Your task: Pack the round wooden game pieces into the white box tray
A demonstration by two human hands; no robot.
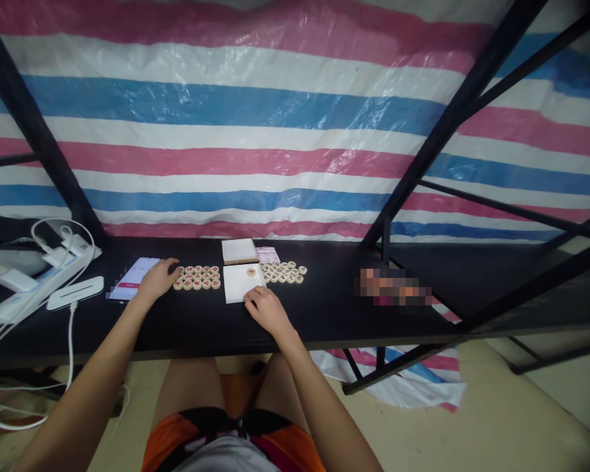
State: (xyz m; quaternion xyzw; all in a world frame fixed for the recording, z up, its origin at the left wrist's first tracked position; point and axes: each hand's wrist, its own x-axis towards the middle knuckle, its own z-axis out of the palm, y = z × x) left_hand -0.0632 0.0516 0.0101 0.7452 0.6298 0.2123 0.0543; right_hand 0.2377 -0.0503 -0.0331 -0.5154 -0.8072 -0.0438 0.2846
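My left hand (pixel 158 280) rests on the desk with its fingers stretched out and apart, the fingertips at the left end of rows of red-marked Chinese chess pieces (pixel 197 278). My right hand (pixel 266 308) lies with fingers extended over the lower right corner of a white, shallow box half (pixel 233 290). On that box half sits a single chess piece (pixel 251 272). Just behind it is another white box half (pixel 239 250). Dark-marked chess pieces (pixel 286 272) stand in rows to the right, partly hidden by the box half.
A phone (pixel 136 275) lies left of my left hand. Farther left are a white charging pad (pixel 76 292), a power strip (pixel 32 282) and tangled white cables. A pinkish paper (pixel 268 255) lies behind the dark-marked pieces. Black metal posts (pixel 423 157) frame the desk; a blurred-out item (pixel 393 287) is at right.
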